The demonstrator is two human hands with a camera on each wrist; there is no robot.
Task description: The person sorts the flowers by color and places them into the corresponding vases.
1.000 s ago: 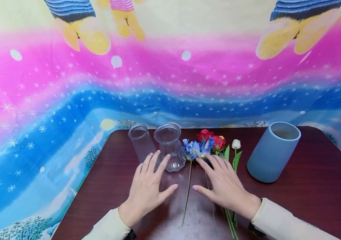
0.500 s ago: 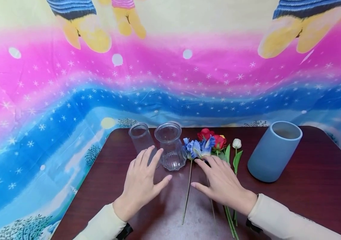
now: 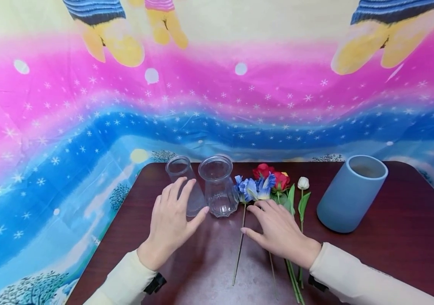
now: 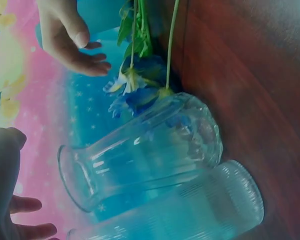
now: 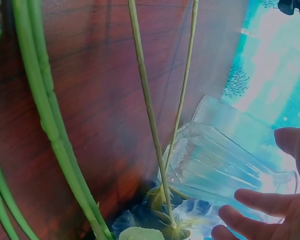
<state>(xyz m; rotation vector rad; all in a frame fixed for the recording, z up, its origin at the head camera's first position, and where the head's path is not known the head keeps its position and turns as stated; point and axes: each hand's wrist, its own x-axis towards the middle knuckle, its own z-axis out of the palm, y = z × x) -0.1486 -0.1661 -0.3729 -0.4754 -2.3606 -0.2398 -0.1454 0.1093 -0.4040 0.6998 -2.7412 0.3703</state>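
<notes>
My left hand (image 3: 171, 220), fingers spread and holding nothing, hovers in front of a slim clear glass vase (image 3: 195, 199). Right beside that one stands a wider glass vase (image 3: 221, 197) with a flared rim. Over the flower stems is my right hand (image 3: 282, 228), its fingers relaxed and nothing gripped. Blue flowers (image 3: 253, 187) lie just past its fingertips, their thin brown stems (image 5: 147, 105) running toward me. Red roses (image 3: 272, 174) and a white tulip (image 3: 303, 183) lie behind and to the right. In the left wrist view the wide vase (image 4: 145, 150) is between the hand and the blue flowers.
A large matte blue-grey vase (image 3: 348, 199) stands upright on the right of the dark red-brown table (image 3: 400, 250). Thick green stems (image 5: 45, 110) reach toward the near edge. A colourful printed cloth (image 3: 201, 97) hangs behind the table.
My left hand has drifted left and a little away from me, off the wide vase and toward the slim one. My right hand has shifted slightly left. The vases and flowers have stayed in place.
</notes>
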